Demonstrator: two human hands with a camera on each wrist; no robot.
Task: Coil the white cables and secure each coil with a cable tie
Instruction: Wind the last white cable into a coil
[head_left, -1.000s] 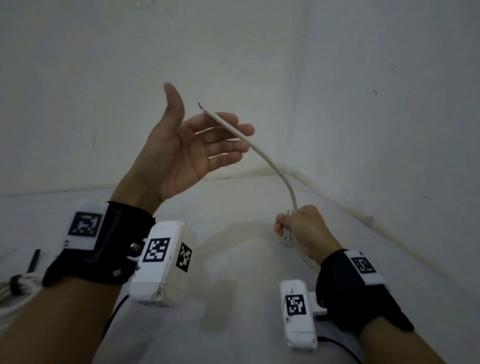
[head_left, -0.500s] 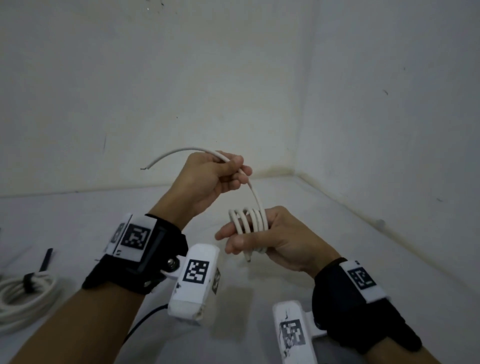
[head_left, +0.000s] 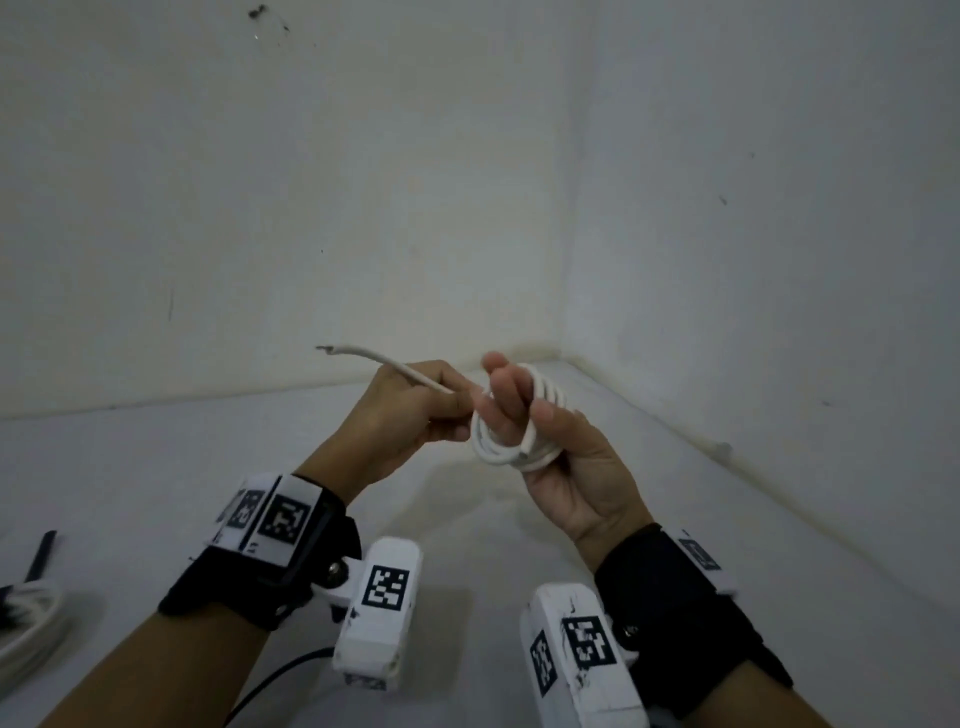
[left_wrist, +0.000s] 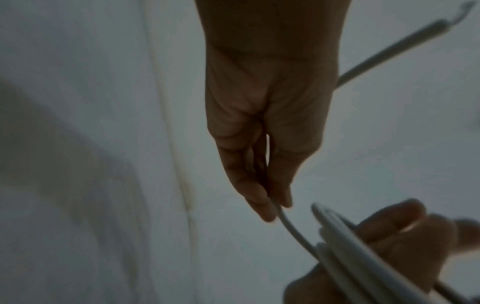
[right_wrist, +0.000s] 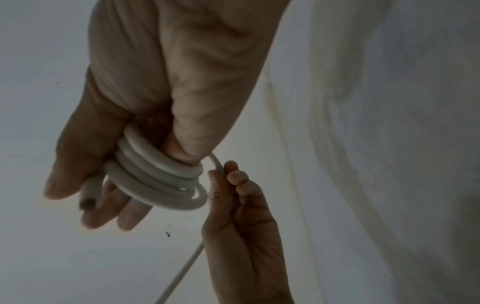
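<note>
- White walls meet in a corner at the upper right of the head view, above a pale floor (head_left: 156, 467) that fills the lower frame.
- At the far lower left edge, a second coiled cable (head_left: 31, 618) with a dark tie (head_left: 41, 553) is cut off by the frame; how the tie sits on it is hard to make out.
- Left of centre, the left hand (head_left: 400, 421) pinches the free run of the white cable (head_left: 519, 452) between thumb and fingertips, the other fingers curled in; the frayed cable end (head_left: 324, 348) sticks out toward the upper left.
- Right of centre, the right hand (head_left: 566, 467) is raised with its palm toward the camera and the cable looped several times around its fingers.
- The head view hides how the loops stack; the right wrist view shows about four turns of white cable (right_wrist: 158, 174) wound tight around the fingers, the thumb (right_wrist: 72, 156) pressing a cut stub (right_wrist: 88, 197) at the lower left.
- The left wrist view, dim and blurred, alone shows the left hand (left_wrist: 265, 123) from behind, fingers (left_wrist: 257, 197) pressed together on the cable (left_wrist: 291, 228); the right hand (left_wrist: 384, 246) is cut off at the lower right.
</note>
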